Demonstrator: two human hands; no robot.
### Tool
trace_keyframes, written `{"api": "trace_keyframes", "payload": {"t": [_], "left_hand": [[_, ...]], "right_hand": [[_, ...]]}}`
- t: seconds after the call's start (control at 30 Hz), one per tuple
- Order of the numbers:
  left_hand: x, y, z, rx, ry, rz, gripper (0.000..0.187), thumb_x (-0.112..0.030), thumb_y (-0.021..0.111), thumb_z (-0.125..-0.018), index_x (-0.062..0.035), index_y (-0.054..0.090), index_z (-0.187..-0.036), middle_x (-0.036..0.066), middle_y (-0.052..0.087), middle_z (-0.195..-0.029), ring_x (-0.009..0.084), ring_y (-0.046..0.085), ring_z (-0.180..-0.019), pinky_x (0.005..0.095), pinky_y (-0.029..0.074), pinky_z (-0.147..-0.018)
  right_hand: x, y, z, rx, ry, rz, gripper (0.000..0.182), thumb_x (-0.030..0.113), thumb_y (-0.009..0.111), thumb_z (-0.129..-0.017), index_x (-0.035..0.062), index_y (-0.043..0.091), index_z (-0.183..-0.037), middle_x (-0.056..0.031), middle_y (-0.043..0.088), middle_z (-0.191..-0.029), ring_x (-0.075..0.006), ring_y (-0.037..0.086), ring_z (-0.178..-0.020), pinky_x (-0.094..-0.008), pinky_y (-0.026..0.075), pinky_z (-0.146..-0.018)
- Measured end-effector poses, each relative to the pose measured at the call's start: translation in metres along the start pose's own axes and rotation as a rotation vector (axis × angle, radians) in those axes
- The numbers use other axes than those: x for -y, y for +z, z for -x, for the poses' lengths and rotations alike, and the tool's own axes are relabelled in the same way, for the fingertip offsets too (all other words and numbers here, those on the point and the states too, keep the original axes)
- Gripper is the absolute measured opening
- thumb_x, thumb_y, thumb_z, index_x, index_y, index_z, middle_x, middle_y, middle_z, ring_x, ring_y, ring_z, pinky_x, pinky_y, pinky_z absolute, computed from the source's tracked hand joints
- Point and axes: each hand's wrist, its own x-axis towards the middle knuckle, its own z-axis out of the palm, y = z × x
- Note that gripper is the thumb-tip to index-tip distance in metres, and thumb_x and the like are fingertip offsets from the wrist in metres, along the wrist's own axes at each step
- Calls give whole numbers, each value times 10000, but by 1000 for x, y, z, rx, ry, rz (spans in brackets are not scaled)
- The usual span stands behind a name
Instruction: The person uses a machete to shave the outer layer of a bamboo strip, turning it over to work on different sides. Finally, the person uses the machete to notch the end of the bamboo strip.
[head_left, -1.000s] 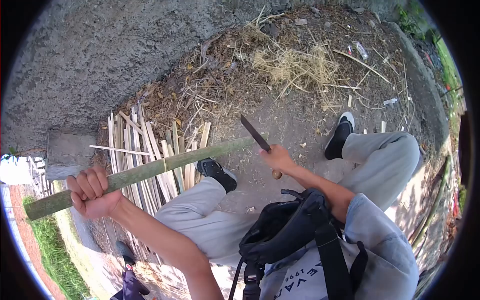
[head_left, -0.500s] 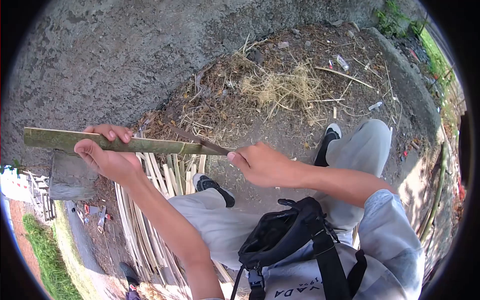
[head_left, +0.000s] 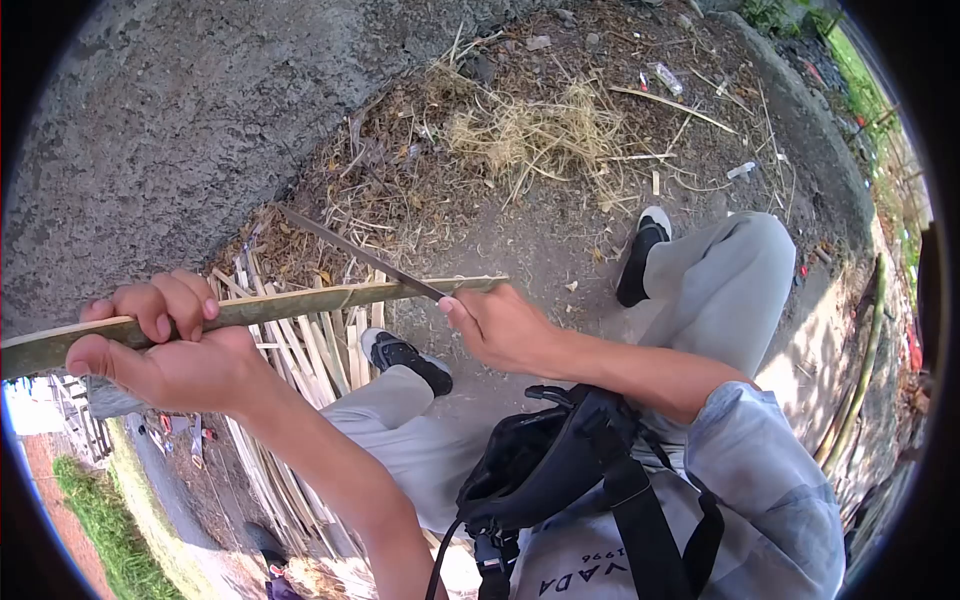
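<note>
A long green bamboo strip (head_left: 270, 305) slants across the left half of the view, its pale cut edge facing up. My left hand (head_left: 175, 345) is closed around it, with the fingers over the top and the thumb below. In my right hand (head_left: 505, 325) is the handle end of a knife (head_left: 350, 250), its handle hidden by the fingers. The dark, narrow blade crosses the strip near its right end and points up and left. The strip's right end lies against the back of the right hand.
Split bamboo strips (head_left: 290, 490) lie in a pile below the left arm. Dry shavings (head_left: 540, 140) cover the ground ahead, near a rough concrete wall (head_left: 180, 130). A black bag (head_left: 560, 450) hangs at my waist. Another person's shoe (head_left: 262, 540) shows at lower left.
My left hand has moved left and down with the bamboo strip, its fingers now wrapped further round. The strip tilts more, and the blade sits closer to its right end. The view has shifted slightly.
</note>
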Motion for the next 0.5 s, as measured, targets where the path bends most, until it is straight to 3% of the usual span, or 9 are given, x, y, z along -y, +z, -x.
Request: {"api": "trace_keyframes", "payload": {"t": [0.1,0.17,0.27,0.37,0.47,0.5], "left_hand": [[-5,0,5,-85,17,-59,532,-641,393,-909,-111,433,-930,-26,288,-556,65,241,-380,222,237,-357],[-8,-1,7,-137,41,-116,554,-634,402,-911,-82,423,-953,-27,293,-562,63,233,-387,222,234,-358],[-5,1,7,-188,102,-208,594,-619,420,-917,-29,396,-985,-9,318,-587,69,244,-415,227,242,-392],[-5,4,11,-191,94,-171,542,-553,438,-944,-14,397,-975,33,344,-640,97,289,-483,263,288,-464],[-6,6,14,-195,84,-168,492,-501,446,-964,-13,396,-999,45,350,-658,107,288,-503,278,292,-490],[-7,11,13,-206,90,-164,480,-492,446,-967,-15,396,-999,44,351,-656,107,289,-504,278,292,-488]], "right_hand": [[-36,13,1,-19,92,114,450,278,396,-983,-73,627,-823,-291,580,-650,-482,609,-702,-549,491,-679],[-147,47,0,75,157,275,436,291,411,-980,-45,607,-782,-292,582,-658,-483,598,-680,-552,478,-660],[-129,36,4,21,245,254,424,289,424,-973,-38,601,-770,-281,591,-666,-484,600,-679,-543,487,-657],[-32,6,-2,14,115,69,423,282,434,-963,-64,623,-808,-285,613,-711,-491,612,-718,-526,509,-708],[-38,19,6,-11,-84,-14,418,287,434,-968,-43,619,-790,-294,605,-718,-483,605,-694,-541,493,-686],[-63,29,11,16,36,55,416,287,438,-966,-48,624,-804,-297,606,-715,-484,607,-701,-537,498,-694]]}}
